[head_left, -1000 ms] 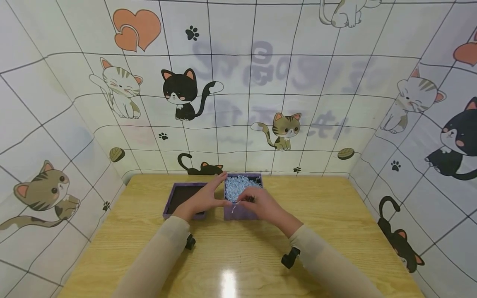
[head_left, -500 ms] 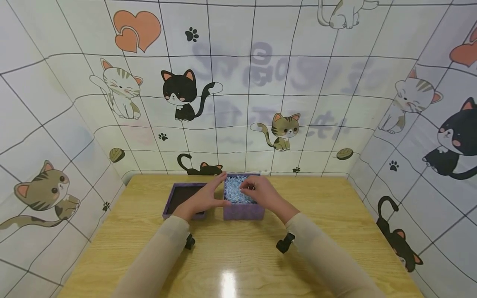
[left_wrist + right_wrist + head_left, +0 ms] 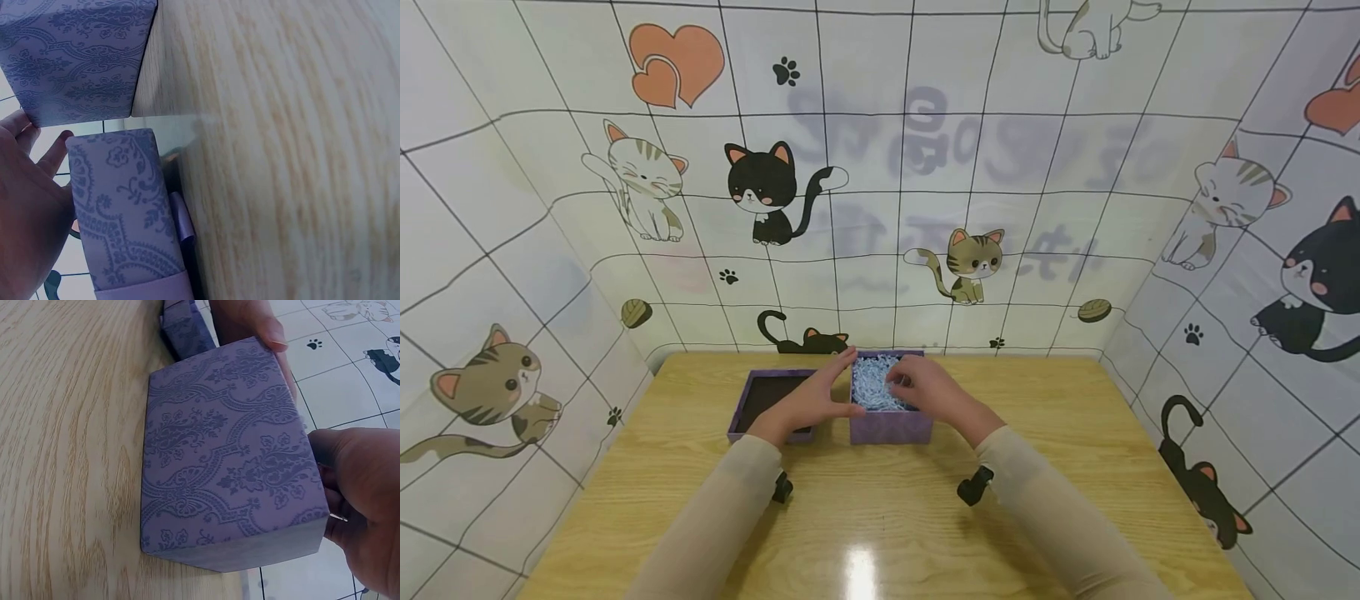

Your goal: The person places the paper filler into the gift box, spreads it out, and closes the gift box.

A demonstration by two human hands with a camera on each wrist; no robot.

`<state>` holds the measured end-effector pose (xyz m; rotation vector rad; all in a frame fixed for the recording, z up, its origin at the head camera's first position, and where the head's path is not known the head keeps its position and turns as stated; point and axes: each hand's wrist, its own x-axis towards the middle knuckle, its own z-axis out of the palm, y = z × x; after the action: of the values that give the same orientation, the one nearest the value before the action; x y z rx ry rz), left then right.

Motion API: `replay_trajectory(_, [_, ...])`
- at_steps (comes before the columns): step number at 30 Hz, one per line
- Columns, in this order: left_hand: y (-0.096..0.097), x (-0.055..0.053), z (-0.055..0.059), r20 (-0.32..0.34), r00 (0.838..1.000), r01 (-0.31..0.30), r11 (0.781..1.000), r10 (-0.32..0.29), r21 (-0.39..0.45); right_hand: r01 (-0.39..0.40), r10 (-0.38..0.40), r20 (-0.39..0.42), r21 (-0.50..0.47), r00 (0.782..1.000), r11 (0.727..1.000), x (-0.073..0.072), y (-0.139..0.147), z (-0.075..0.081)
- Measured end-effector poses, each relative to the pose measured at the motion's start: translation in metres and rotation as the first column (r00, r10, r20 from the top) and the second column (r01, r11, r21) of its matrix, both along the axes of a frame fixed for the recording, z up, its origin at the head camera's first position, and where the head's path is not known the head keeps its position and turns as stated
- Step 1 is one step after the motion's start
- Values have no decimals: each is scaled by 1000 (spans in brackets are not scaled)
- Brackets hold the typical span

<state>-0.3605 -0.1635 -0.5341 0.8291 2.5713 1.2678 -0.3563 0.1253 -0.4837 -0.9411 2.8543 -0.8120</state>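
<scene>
1. On the table (image 3: 880, 492) stands the purple box (image 3: 891, 428), uncovered, containing blue shreds (image 3: 872, 385).
2. Left of the box: left hand (image 3: 808, 402), grip spread, thumb touching its near corner.
3. Above the box: right hand (image 3: 936, 392), fingers bent over the shreds; whether its grip pinches any cannot be determined.
4. Farther left: purple lid (image 3: 763, 393), dark interior upward.
5. Behind the box: cat-print sheet (image 3: 865, 287).

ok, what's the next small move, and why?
Probably have the right hand lightly pat the blue shredded paper down in the purple patterned box: that hand is at the loose shreds, the left hand is at the box's left side, and the lid lies off, open side up.
</scene>
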Motion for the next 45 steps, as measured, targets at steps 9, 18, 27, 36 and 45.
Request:
replay_trajectory(9, [1,1,2,7,1000,-3,1000,3,-12,11,-14,-16,-177,1000,984,9,21,6])
replay_trajectory(18, [2,-1,1,-7,1000,-3,1000,3,-22,80,-81,13,-355,997,932,13,44,5])
replay_trajectory(27, [2,1,2,-16,1000,0,1000,0,-6,125,-63,145,-472,987,872,15,30,4])
replay_trajectory(36, [1,0,-2,1,1000,2,1000,-2,14,128,-18,252,-427,968,895,9,-11,2])
replay_trajectory(45, [0,1,0,13,1000,7,999,-8,34,170,-65,369,-262,927,950,-6,-32,-3])
